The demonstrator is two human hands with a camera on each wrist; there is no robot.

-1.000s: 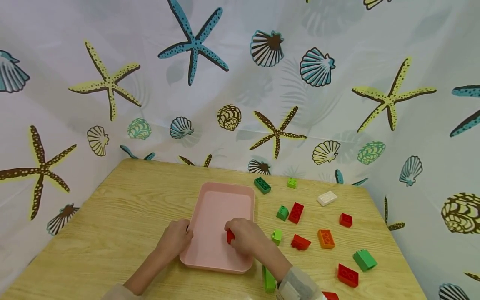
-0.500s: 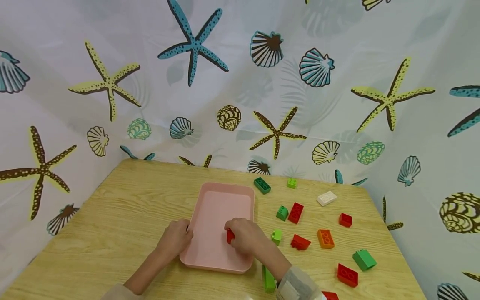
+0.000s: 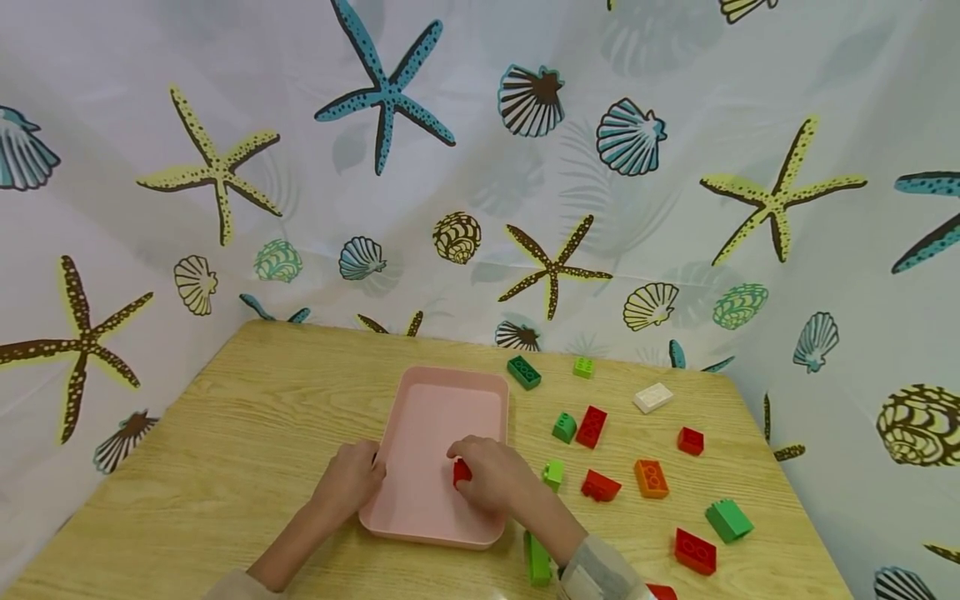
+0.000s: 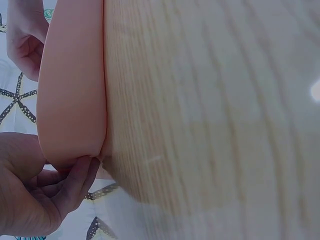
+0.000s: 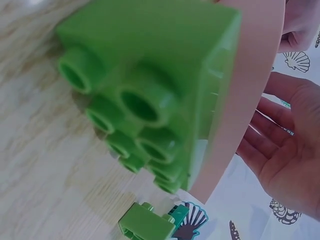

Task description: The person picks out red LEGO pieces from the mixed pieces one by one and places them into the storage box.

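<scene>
Right hand (image 3: 491, 477) just spread its grip around the red brick (image 3: 461, 473), seemingly set down in the pink tray (image 3: 442, 417); left hand (image 3: 349, 478) pinched the tray's edge.

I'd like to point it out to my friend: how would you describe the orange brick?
Start at the pink tray on the wooden table and look to its right. There, the orange brick lies between a slanted red brick on its left and a chunky green brick on its right. Its colour sets it apart: no other visible brick is orange.
</scene>
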